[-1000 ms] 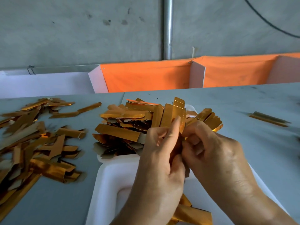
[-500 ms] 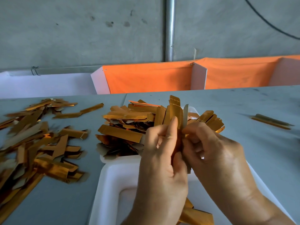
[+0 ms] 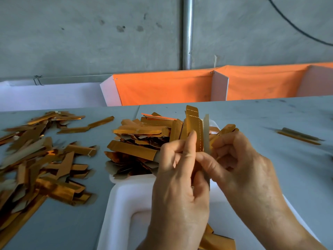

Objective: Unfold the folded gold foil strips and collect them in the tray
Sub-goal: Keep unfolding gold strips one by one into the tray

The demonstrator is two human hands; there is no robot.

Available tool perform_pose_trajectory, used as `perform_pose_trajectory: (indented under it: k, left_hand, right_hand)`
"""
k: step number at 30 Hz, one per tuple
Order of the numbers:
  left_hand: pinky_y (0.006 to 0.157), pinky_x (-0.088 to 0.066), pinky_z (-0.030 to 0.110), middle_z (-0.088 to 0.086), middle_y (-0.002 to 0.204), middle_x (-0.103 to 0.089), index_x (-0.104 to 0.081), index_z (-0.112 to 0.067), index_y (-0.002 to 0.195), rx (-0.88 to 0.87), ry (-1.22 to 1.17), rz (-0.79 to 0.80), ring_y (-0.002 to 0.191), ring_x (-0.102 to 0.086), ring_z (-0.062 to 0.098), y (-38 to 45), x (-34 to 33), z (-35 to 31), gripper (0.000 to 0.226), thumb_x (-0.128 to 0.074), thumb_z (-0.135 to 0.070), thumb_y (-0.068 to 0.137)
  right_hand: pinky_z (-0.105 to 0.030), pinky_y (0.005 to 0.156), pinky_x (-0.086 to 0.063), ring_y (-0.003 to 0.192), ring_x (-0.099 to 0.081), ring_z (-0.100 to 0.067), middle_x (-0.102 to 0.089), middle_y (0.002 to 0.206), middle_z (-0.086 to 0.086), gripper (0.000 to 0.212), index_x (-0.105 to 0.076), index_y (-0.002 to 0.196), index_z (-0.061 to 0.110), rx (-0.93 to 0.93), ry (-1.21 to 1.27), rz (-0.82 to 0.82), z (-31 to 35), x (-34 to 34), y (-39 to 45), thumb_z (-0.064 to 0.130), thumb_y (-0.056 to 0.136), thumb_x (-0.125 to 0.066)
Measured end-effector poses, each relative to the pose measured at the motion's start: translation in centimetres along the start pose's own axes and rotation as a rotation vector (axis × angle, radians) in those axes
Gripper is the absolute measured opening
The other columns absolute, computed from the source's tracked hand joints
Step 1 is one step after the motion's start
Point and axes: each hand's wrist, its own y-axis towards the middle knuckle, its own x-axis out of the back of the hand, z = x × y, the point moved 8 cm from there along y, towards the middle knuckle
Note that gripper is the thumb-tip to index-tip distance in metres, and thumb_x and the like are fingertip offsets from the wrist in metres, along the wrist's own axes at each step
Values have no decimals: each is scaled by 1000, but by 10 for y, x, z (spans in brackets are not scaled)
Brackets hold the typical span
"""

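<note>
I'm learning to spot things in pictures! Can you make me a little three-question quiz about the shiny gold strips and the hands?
1. True or false: both hands hold the same upright gold strip.
2. Where is the big loose pile of strips? A) left of the white tray B) inside the orange bin C) on the floor
3. Fill in: the heap of strips at the tray's far end lies just ____ the hands.

Key
1. True: the left hand and right hand both pinch it.
2. A
3. Beyond

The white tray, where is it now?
In the head view the white tray lies at bottom centre, under both hands, with the loose strip pile to its left.
</note>
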Motion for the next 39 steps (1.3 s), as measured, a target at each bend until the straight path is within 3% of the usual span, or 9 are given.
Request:
perform_pose_trajectory:
  k: [4,10,14,18,25,30,33,36,39]
  left_hand:
    - [78,-39,0,-17,118,-46,-33,-38,138,39,-9,17,93,-49,-4,1,-1,4,77,-63,-3,77]
    - [72,-39,-1,-28,110,-43,-47,-49,129,128,-66,8,92,-52,-3,2,3,13,66,-66,-6,83]
    - [69,-51,13,-27,107,-47,-53,-60,107,197,-107,39,97,-56,4,3,3,20,62,-68,-5,81]
    - [74,-46,7,-25,109,-52,-54,-47,109,194,-57,87,99,-55,1,2,0,17,51,-69,-8,80]
    - [75,-48,10,-26,103,-54,-32,-60,111,174,-6,129,98,-50,-5,-1,-2,8,63,-64,-13,84]
    - [74,-46,5,-29,106,-52,-36,-66,104,213,-15,164,103,-44,-12,-1,-5,12,61,-62,-14,86]
    - [73,-43,1,-27,107,-54,-38,-59,112,231,-53,194,105,-41,-17,-3,-8,12,57,-61,-14,85]
    - [75,-35,-6,-25,103,-59,-48,-51,112,249,-118,202,101,-46,-16,-3,-10,13,48,-68,-20,80]
    - [73,-41,-1,-26,98,-62,-50,-49,105,284,-138,200,93,-55,-13,-4,-13,18,41,-70,-22,82]
  right_hand:
    - [-21,53,-52,53,-64,-6,-68,63,9,18,-61,73,27,-84,115,54,-13,-2,4,14,80,-69]
    - [-20,52,-50,54,-63,-14,-67,61,-5,26,-66,67,15,-186,394,191,-16,-8,4,-3,85,-60]
    - [-14,50,-47,53,-60,-8,-64,61,-2,22,-68,65,15,-232,417,283,-15,-11,1,6,85,-63]
    - [-13,51,-46,54,-57,-7,-62,63,1,21,-70,64,17,-207,425,311,-9,-12,-1,6,81,-66]
    - [-16,51,-45,48,-54,-10,-59,52,-2,20,-71,68,18,-202,419,318,-9,-19,-3,8,83,-65]
    - [-14,48,-44,45,-50,-7,-57,49,-2,21,-71,66,15,-225,414,278,-11,-19,-4,5,84,-65]
    - [-13,46,-43,43,-49,-7,-56,48,-2,21,-71,66,13,-242,397,249,-13,-18,-4,4,84,-66]
    - [-13,44,-42,42,-49,-6,-57,49,-1,20,-71,67,12,-233,364,233,-12,-16,-5,1,83,-66]
    - [-9,42,-39,39,-47,-4,-54,47,7,20,-71,67,15,-188,332,255,-8,-18,-7,5,84,-65]
